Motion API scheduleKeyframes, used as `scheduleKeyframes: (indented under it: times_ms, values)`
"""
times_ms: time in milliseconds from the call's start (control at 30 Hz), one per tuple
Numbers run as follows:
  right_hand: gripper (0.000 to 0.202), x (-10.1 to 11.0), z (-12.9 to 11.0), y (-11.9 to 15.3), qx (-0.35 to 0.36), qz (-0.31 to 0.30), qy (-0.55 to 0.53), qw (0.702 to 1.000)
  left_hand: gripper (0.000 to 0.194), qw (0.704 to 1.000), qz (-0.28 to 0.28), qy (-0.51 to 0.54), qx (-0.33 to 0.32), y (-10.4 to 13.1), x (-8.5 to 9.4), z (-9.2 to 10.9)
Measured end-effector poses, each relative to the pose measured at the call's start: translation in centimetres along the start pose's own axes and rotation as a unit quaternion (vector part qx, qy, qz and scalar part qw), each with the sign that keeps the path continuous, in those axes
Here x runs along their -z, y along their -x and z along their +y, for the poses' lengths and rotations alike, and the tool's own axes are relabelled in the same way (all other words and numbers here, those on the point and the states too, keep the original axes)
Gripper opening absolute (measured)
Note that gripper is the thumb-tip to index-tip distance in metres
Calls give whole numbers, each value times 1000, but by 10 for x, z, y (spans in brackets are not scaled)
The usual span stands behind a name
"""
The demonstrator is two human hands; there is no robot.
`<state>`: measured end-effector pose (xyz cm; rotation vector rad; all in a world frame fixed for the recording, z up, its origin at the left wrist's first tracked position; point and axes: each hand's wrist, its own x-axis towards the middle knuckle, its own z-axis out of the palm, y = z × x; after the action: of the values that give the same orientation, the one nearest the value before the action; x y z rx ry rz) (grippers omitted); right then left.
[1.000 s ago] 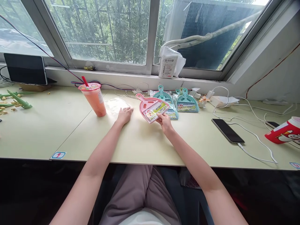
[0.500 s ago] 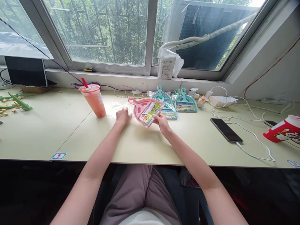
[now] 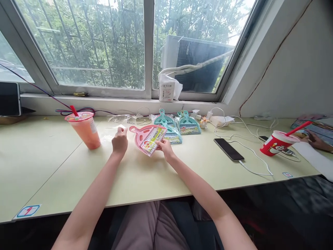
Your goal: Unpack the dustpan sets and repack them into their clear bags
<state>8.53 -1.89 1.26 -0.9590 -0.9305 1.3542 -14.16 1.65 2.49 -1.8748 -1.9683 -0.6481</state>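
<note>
Dragging the clear plastic leftward could tip the nearby cup; left hand fingers curled, grip unclear; right hand fingers clamped on the pink dustpan by its edge, above the table.

Tablet partly beyond left edge

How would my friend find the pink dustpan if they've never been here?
Under the big window runs a pale table. On it, just in front and left of the teal dustpans, the person's right hand holds the pink dustpan. It's the only pink one; its neighbours are teal.
</note>
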Motion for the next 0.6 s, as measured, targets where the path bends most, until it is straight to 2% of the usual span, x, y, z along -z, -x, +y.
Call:
scheduleKeyframes:
  times_ms: [133,300,467,600]
  values:
    - [12,2,-3,0,25,20,31,999,64,1000,18,16,-11,2,7,0]
    - [13,5,-2,-1,93,48,128,986,59,998,42,56,-7,3,13,0]
    - [18,6,-5,1,76,-5,77,994,52,997,31,74,-12,2,12,-2]
    - [28,5,-5,5,64,-46,65,995,48,988,11,114,-102,4,6,2]
